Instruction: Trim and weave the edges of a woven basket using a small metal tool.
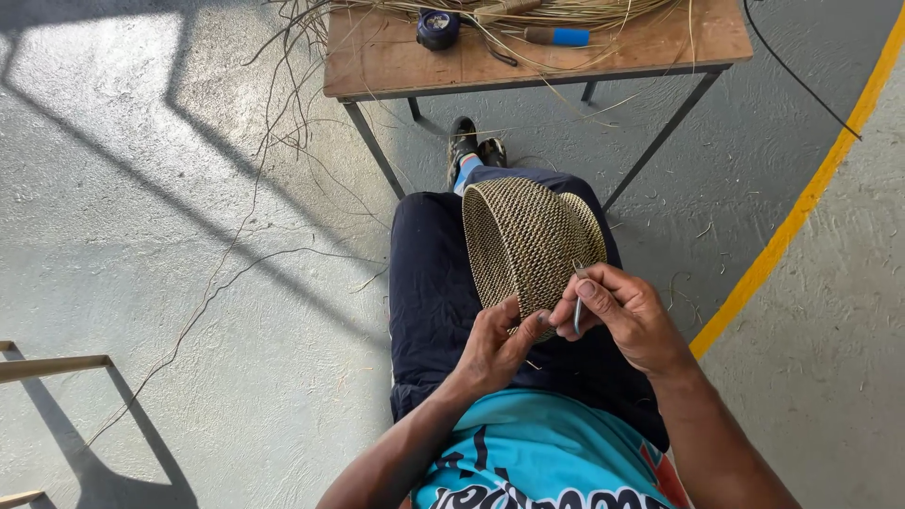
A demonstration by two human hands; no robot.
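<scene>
A woven straw basket (pixel 528 236), tan with dark flecks, rests on its side on my lap over dark trousers. My left hand (pixel 495 344) grips the basket's near rim from below. My right hand (pixel 627 316) pinches a thin metal needle-like tool (pixel 577 316) against that rim, with a straw strand at its tip. Both hands meet at the rim's near edge.
A wooden table (pixel 396 57) on metal legs stands ahead, carrying loose straw strands (pixel 566 14), a round dark tape measure (pixel 437 28) and a blue-handled tool (pixel 561 37). Long strands trail over the grey floor at left. A yellow floor line (pixel 801 203) runs at right. A wooden frame (pixel 47 366) sits lower left.
</scene>
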